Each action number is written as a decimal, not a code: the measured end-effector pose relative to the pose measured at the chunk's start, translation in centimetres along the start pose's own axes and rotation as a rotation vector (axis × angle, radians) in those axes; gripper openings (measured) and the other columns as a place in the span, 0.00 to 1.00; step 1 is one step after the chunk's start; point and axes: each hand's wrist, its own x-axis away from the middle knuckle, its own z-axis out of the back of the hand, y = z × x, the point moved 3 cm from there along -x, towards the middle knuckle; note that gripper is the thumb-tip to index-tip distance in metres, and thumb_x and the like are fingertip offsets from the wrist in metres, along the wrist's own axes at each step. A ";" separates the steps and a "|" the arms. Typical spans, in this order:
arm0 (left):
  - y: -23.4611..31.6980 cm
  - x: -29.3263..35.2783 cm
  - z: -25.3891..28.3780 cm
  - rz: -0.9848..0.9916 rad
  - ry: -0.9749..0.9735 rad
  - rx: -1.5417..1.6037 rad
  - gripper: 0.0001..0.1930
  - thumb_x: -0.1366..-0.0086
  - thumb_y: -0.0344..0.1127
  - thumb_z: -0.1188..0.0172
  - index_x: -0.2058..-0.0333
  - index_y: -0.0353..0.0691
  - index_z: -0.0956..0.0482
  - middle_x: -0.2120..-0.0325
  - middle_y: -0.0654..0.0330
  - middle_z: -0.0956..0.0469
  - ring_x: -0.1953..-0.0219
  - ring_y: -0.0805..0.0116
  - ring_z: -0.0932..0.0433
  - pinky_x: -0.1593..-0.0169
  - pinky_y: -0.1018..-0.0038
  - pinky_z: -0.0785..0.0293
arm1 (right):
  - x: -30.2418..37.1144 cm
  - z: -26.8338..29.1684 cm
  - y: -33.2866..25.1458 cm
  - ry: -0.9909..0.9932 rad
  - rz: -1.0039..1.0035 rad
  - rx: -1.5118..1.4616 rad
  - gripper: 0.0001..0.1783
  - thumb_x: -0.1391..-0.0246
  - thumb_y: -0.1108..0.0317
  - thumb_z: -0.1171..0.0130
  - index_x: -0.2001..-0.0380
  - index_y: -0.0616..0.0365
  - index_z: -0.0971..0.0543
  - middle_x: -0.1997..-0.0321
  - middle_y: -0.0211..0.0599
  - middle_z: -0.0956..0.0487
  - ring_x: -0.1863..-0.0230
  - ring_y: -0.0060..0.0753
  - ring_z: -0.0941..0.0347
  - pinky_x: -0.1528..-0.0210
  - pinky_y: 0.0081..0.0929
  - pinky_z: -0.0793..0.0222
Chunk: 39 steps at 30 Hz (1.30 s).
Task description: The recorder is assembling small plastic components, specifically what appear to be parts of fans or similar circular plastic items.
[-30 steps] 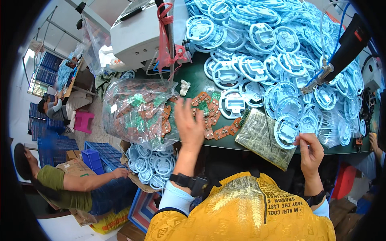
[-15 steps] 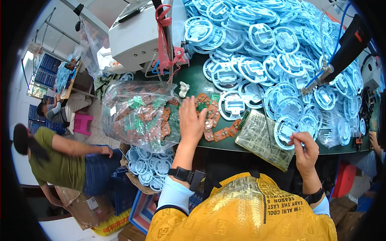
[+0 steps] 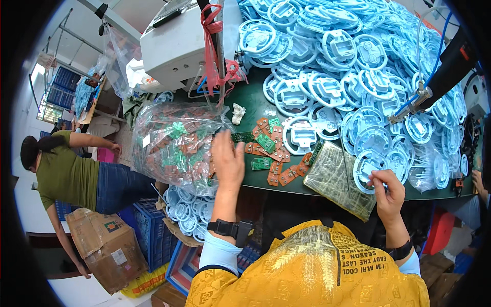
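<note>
My left hand (image 3: 228, 159), fingers stretched out and nothing seen in it, lies against the right side of a clear plastic bag (image 3: 153, 115) of brown and green circuit boards. To its right, loose circuit boards (image 3: 289, 175) are spread on the green table (image 3: 258, 105). My right hand (image 3: 389, 190) is closed in a pinch over the edge of a light-blue plastic ring part (image 3: 364, 165). I cannot make out what its fingertips hold. A film-wrapped flat pack (image 3: 332, 179) sits at the table edge between my hands.
Light-blue ring parts (image 3: 327, 20) are heaped across the back. A black tool on a stand (image 3: 450, 56) reaches over them at the right. A white machine (image 3: 174, 46) stands back left. Below the bag, a carton (image 3: 179, 233) holds more rings. A person (image 3: 76, 174) bends beside a cardboard box (image 3: 105, 245).
My left hand has moved left from the loose boards to the bag's side. More green boards now show among the loose ones. My right hand stays put. The other person has bent further over.
</note>
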 end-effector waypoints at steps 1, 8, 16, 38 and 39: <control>1.0 0.7 -0.7 -0.021 -0.085 -0.001 0.23 0.36 0.37 0.43 0.45 0.32 0.32 0.43 0.43 0.33 0.40 0.45 0.36 0.37 0.54 0.42 | -0.1 -0.2 0.0 -0.013 0.003 -0.005 0.10 0.47 0.84 0.45 0.62 0.66 0.22 0.70 0.39 0.22 0.73 0.27 0.24 0.69 0.20 0.30; 7.8 1.5 -3.4 -0.097 -0.128 0.224 0.25 0.36 0.38 0.44 0.43 0.32 0.34 0.41 0.40 0.37 0.37 0.41 0.42 0.35 0.51 0.48 | -0.5 -0.6 -0.3 -0.027 -0.008 -0.022 0.10 0.47 0.84 0.46 0.61 0.66 0.22 0.70 0.40 0.22 0.73 0.27 0.24 0.69 0.20 0.30; 5.0 -5.3 -2.2 -0.241 0.012 -0.093 0.17 0.43 0.29 0.42 0.53 0.36 0.25 0.52 0.49 0.29 0.48 0.49 0.31 0.44 0.58 0.37 | -0.5 -0.2 -0.1 -0.011 -0.010 0.013 0.10 0.48 0.85 0.46 0.61 0.66 0.22 0.70 0.40 0.22 0.72 0.28 0.24 0.68 0.21 0.30; 2.7 1.4 2.5 -0.415 -0.277 0.058 0.09 0.50 0.21 0.45 0.68 0.35 0.23 0.68 0.55 0.25 0.63 0.55 0.26 0.60 0.65 0.27 | -0.1 0.2 0.9 -0.026 -0.007 0.020 0.10 0.47 0.84 0.46 0.61 0.65 0.22 0.69 0.41 0.21 0.72 0.29 0.24 0.68 0.22 0.30; 2.5 0.8 1.9 -0.369 -0.247 0.029 0.09 0.50 0.20 0.45 0.68 0.36 0.24 0.68 0.55 0.26 0.63 0.55 0.27 0.60 0.64 0.27 | -0.1 0.2 1.0 -0.026 -0.005 0.021 0.10 0.47 0.84 0.46 0.61 0.65 0.22 0.69 0.41 0.21 0.72 0.29 0.24 0.68 0.22 0.30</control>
